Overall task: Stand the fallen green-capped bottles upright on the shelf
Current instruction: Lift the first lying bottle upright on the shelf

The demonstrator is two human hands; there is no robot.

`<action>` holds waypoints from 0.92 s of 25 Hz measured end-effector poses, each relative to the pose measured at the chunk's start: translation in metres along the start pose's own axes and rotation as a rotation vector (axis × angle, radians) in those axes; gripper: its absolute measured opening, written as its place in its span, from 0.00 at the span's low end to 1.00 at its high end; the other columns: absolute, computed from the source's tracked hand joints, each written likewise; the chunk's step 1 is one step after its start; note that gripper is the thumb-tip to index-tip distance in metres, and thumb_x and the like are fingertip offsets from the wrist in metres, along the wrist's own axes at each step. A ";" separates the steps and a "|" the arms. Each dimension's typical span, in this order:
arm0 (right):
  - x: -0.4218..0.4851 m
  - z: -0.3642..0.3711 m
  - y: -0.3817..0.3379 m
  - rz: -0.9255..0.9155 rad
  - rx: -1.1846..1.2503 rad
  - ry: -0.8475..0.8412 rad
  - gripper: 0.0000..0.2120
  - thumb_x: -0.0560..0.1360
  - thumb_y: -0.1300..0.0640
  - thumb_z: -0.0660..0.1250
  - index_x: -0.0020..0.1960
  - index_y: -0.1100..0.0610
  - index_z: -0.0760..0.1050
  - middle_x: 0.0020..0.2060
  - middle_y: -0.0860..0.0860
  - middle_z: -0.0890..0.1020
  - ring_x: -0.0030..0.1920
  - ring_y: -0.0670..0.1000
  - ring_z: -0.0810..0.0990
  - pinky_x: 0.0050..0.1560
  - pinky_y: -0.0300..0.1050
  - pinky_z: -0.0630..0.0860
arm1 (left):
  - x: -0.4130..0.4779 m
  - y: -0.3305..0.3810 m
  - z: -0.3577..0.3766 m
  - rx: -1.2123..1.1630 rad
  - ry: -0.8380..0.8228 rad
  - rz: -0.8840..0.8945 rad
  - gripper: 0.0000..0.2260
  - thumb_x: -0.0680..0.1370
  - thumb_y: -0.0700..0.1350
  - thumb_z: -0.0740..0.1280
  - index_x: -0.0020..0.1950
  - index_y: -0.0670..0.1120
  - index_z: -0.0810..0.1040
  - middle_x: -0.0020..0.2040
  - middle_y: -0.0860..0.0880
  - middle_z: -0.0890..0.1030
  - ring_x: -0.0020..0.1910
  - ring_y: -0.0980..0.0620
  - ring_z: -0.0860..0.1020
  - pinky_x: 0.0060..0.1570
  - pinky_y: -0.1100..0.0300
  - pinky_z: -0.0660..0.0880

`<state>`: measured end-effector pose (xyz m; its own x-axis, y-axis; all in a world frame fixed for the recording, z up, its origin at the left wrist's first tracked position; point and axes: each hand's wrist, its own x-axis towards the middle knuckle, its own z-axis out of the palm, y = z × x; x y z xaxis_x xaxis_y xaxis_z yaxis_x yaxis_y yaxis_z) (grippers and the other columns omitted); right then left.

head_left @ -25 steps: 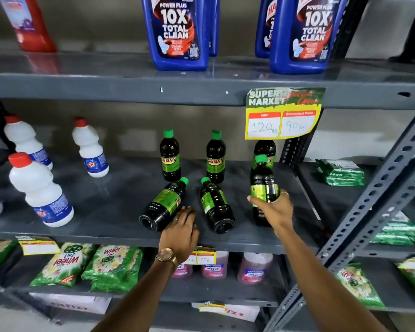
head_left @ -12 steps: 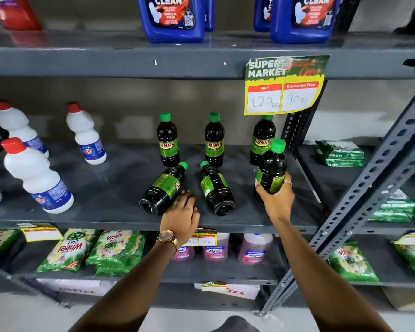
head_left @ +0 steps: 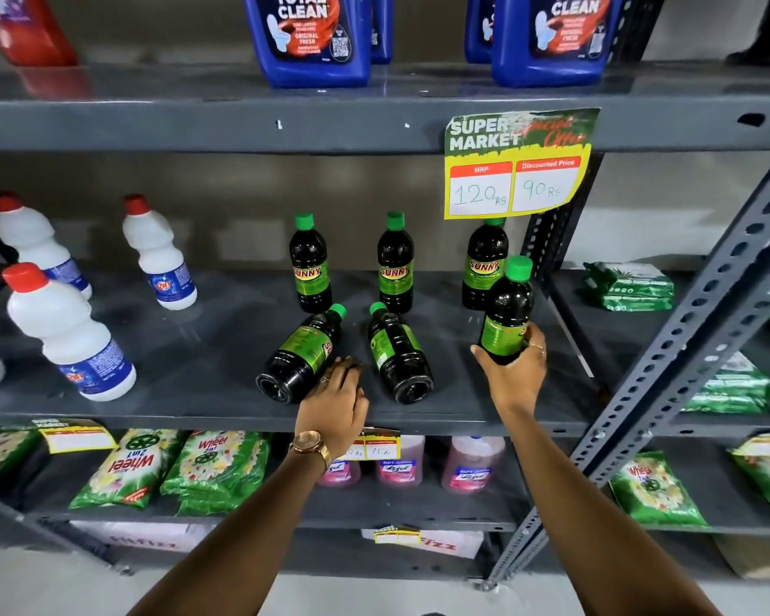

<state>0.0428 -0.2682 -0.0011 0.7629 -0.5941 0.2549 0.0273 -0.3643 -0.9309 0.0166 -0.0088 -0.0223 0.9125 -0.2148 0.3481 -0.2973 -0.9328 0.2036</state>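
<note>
Green-capped bottle [head_left: 505,311] sits gripped low in the right hand [head_left: 514,377], tilted; best to level its base on the shelf [head_left: 174,375] before letting go. Left hand [head_left: 336,400] lies loosely spread between two fallen bottles [head_left: 301,355], fingertips touching the left one.

Evenly lit from above, fairly bright. Soft glare on the upper shelf [head_left: 152,88] and on the middle shelf's [head_left: 223,349] left half. Sharp centrally; wide-angle bending and slight smear toward frame corners.
</note>
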 end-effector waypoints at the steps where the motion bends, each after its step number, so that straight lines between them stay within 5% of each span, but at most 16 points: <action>1: 0.002 0.003 -0.002 0.024 -0.029 0.026 0.41 0.59 0.55 0.82 0.67 0.59 0.67 0.62 0.58 0.74 0.63 0.59 0.73 0.66 0.58 0.70 | 0.000 0.000 0.000 0.002 -0.004 0.002 0.19 0.75 0.48 0.53 0.63 0.44 0.71 0.63 0.44 0.76 0.64 0.46 0.73 0.57 0.52 0.76; 4: 0.003 0.005 -0.007 0.066 -0.104 -0.002 0.45 0.57 0.51 0.83 0.67 0.60 0.66 0.63 0.59 0.70 0.66 0.60 0.67 0.68 0.55 0.65 | 0.000 0.000 0.000 0.009 -0.004 0.007 0.19 0.75 0.48 0.53 0.62 0.44 0.72 0.64 0.44 0.76 0.65 0.46 0.72 0.57 0.52 0.76; 7: 0.001 -0.002 0.001 0.017 -0.037 -0.085 0.38 0.61 0.60 0.79 0.67 0.58 0.68 0.60 0.57 0.75 0.62 0.55 0.74 0.62 0.46 0.71 | -0.001 0.001 -0.001 0.013 -0.005 0.001 0.19 0.75 0.48 0.53 0.62 0.44 0.72 0.64 0.44 0.76 0.64 0.46 0.73 0.56 0.51 0.77; 9: 0.001 -0.003 0.002 0.025 -0.012 -0.045 0.36 0.60 0.59 0.80 0.65 0.58 0.70 0.57 0.56 0.79 0.58 0.57 0.78 0.59 0.48 0.75 | -0.001 0.001 -0.001 0.007 -0.009 -0.004 0.19 0.75 0.48 0.53 0.62 0.44 0.72 0.64 0.44 0.76 0.64 0.46 0.73 0.56 0.51 0.77; 15: 0.006 0.003 -0.001 0.054 -0.153 -0.063 0.47 0.57 0.49 0.82 0.67 0.62 0.63 0.63 0.60 0.70 0.67 0.61 0.66 0.67 0.59 0.67 | -0.001 0.002 -0.004 0.004 -0.027 -0.007 0.20 0.75 0.49 0.52 0.63 0.45 0.71 0.64 0.45 0.75 0.64 0.47 0.72 0.57 0.52 0.75; 19: 0.006 -0.012 0.007 0.017 -0.079 -0.163 0.34 0.61 0.58 0.79 0.63 0.58 0.69 0.56 0.56 0.79 0.60 0.57 0.77 0.58 0.47 0.73 | -0.001 0.002 -0.006 0.017 -0.048 -0.010 0.21 0.75 0.49 0.51 0.63 0.44 0.71 0.64 0.44 0.75 0.63 0.45 0.73 0.56 0.51 0.76; 23: -0.004 -0.028 -0.001 -0.011 -0.135 -0.171 0.28 0.62 0.55 0.80 0.58 0.59 0.73 0.50 0.56 0.83 0.53 0.55 0.81 0.50 0.42 0.71 | -0.002 0.003 -0.007 0.005 -0.059 -0.006 0.22 0.76 0.50 0.49 0.64 0.43 0.71 0.64 0.44 0.75 0.64 0.44 0.73 0.58 0.50 0.76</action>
<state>0.0216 -0.2850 0.0065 0.8620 -0.4631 0.2060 -0.0415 -0.4696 -0.8819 0.0121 -0.0096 -0.0158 0.9294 -0.2255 0.2921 -0.2902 -0.9356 0.2009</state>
